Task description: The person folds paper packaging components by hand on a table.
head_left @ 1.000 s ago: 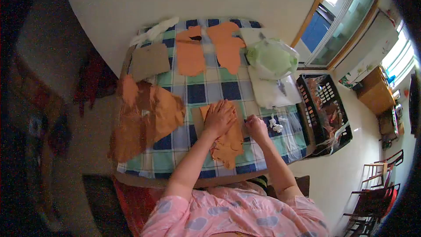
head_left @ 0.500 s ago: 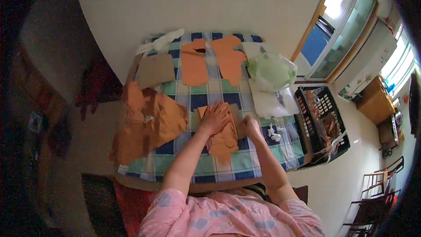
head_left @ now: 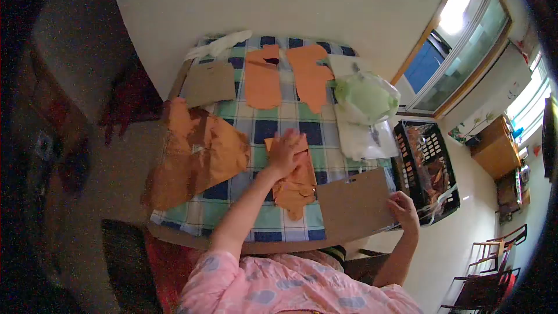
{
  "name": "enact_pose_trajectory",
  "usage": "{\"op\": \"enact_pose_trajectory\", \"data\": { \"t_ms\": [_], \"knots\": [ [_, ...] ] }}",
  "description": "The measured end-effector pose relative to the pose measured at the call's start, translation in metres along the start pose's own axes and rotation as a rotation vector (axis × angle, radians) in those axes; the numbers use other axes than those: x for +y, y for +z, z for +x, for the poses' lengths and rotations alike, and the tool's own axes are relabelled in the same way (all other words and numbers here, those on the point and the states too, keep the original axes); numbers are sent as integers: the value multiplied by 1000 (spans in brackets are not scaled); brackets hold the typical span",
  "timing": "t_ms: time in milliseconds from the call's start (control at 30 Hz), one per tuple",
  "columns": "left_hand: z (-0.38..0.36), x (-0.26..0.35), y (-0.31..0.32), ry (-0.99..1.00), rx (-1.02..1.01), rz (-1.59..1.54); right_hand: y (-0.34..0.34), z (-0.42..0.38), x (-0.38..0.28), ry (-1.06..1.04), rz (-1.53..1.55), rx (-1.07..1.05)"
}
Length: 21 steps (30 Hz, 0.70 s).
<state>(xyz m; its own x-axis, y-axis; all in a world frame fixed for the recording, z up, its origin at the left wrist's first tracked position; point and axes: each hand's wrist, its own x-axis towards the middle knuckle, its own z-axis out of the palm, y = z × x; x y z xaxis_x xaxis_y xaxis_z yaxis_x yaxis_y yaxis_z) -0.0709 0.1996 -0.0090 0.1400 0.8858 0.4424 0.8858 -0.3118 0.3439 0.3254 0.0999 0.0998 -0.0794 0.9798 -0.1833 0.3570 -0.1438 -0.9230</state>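
Observation:
My left hand (head_left: 287, 156) lies with fingers stretched out, slightly blurred, over the upper part of a stack of orange leather-like pieces (head_left: 295, 195). My right hand (head_left: 404, 209) pinches the right edge of a brown cardboard sheet (head_left: 354, 204), which covers the table's front right part. This sheet's left edge reaches the stack. Two flat orange pieces, a left one (head_left: 263, 84) and a right one (head_left: 309, 78), lie farther back. Crumpled orange-brown material (head_left: 200, 154) is spread to my left.
A checked cloth (head_left: 273, 123) covers the table. Another cardboard sheet (head_left: 210, 85) and a white strip (head_left: 226, 43) lie at the back left. A greenish plastic bag (head_left: 367, 97) rests at the right, near a black crate (head_left: 428, 171) holding brown pieces.
My right hand has moved right and toward me, drawing the cardboard sheet out from beside the orange stack. My left hand has stayed on the stack, its fingers shifting slightly.

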Motion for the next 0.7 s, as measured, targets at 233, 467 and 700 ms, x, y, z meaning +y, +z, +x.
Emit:
{"op": "enact_pose_trajectory", "data": {
  "t_ms": [233, 467, 700],
  "knots": [
    [-82, -32, -29, -474, 395, -678, 52, 9, 14, 66, 282, -136],
    [-100, 6, -68, -137, 164, -280, 116, 18, 42, 52, 198, -329],
    [-113, -5, -38, 154, -49, -75, 99, 1, 55, 169, 123, -292]
  ]
}}
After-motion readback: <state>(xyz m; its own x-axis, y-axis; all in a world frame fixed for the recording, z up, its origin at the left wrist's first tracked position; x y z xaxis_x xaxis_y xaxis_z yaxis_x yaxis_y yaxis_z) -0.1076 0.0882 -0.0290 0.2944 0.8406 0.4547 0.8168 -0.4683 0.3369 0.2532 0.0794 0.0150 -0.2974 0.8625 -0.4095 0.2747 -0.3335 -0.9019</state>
